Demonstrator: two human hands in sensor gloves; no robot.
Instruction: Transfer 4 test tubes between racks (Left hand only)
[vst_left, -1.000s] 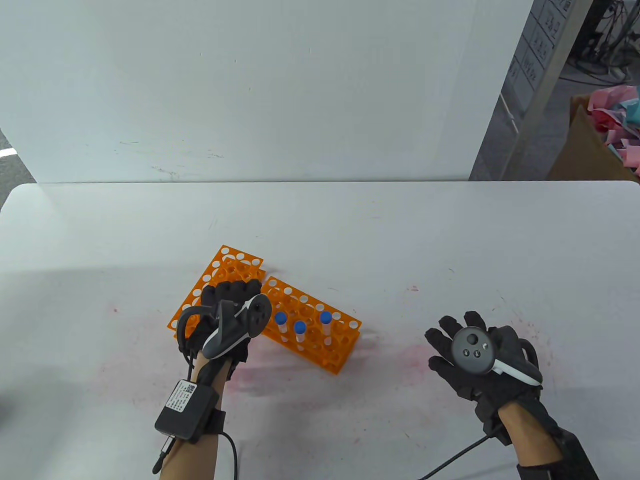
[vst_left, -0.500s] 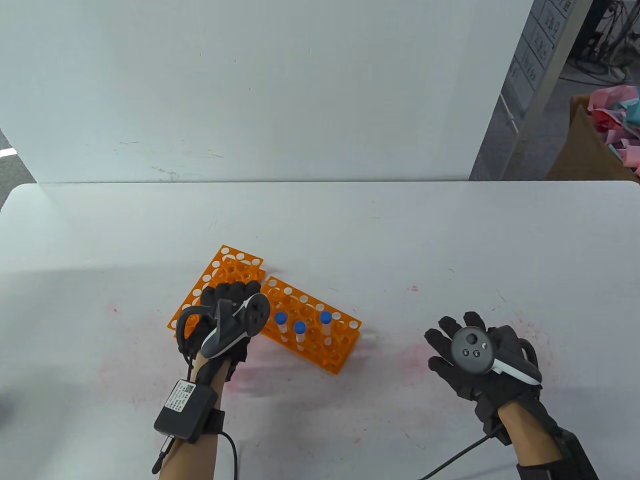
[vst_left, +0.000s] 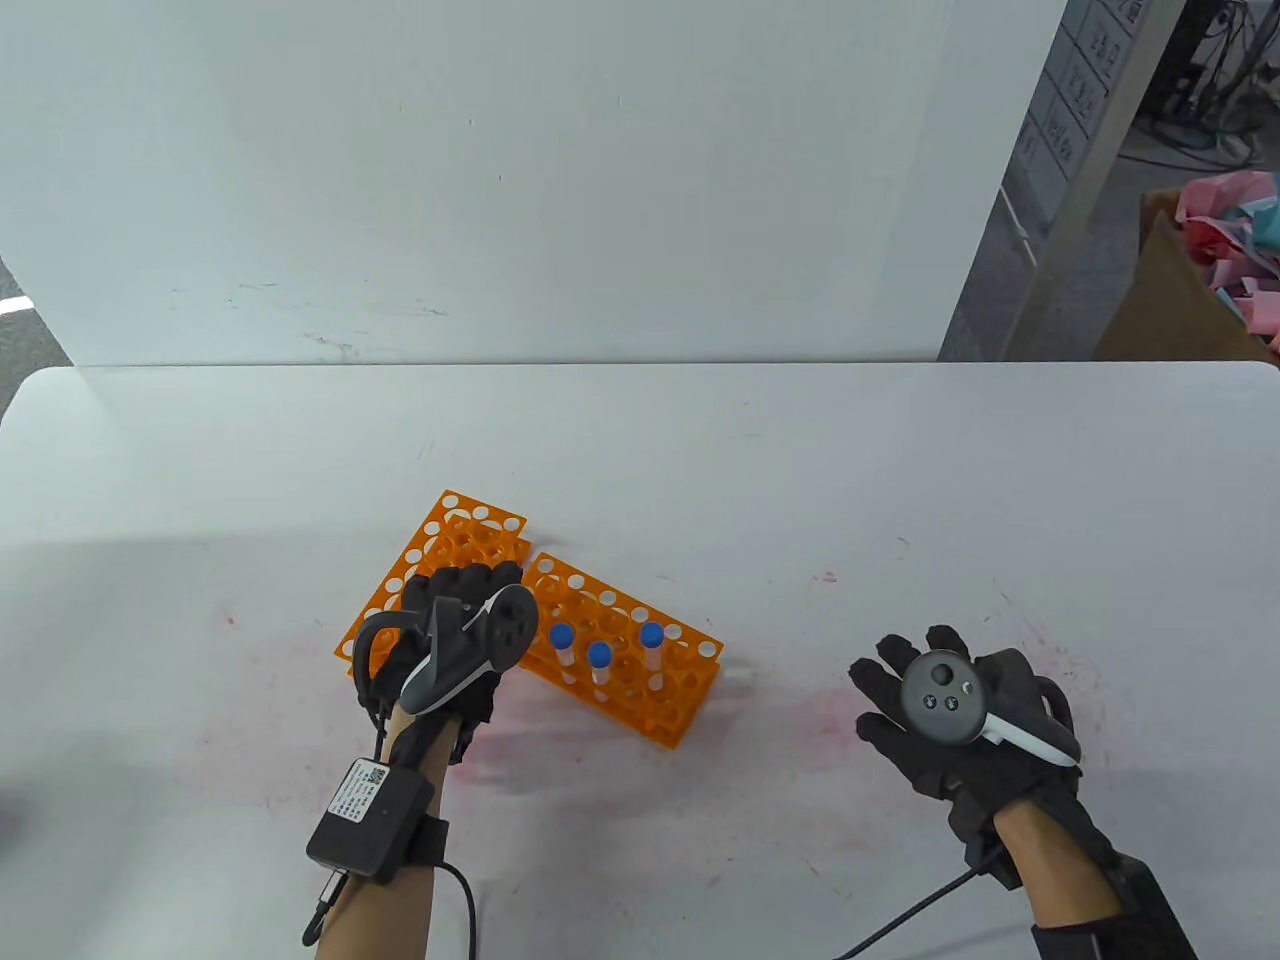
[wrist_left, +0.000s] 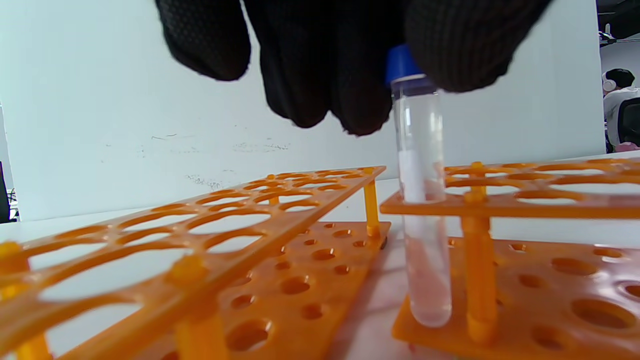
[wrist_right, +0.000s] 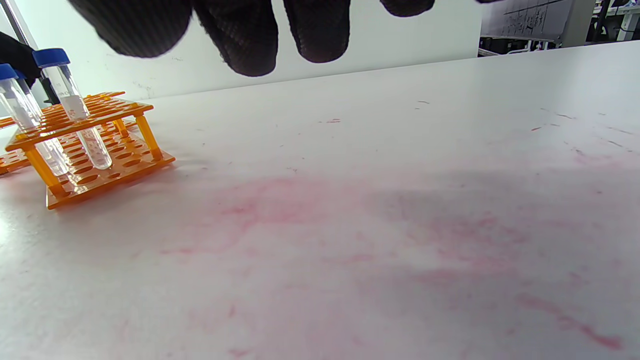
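Two orange racks lie side by side: the left rack (vst_left: 445, 545) and the right rack (vst_left: 650, 690). Three blue-capped test tubes (vst_left: 599, 662) stand in the right rack. My left hand (vst_left: 468, 585) hovers over the seam between the racks. In the left wrist view its fingertips (wrist_left: 360, 100) pinch the blue cap of a fourth test tube (wrist_left: 420, 200), which stands upright in a corner hole of the right rack (wrist_left: 525, 197), bottom on the base. The left rack (wrist_left: 225, 220) holds no tube there. My right hand (vst_left: 900, 690) rests flat on the table, fingers spread, holding nothing.
The white table (vst_left: 900, 480) has pink stains near the front. A white wall panel (vst_left: 500, 180) stands behind it. The right wrist view shows the right rack (wrist_right: 90, 135) with tubes (wrist_right: 75, 105) far to the left.
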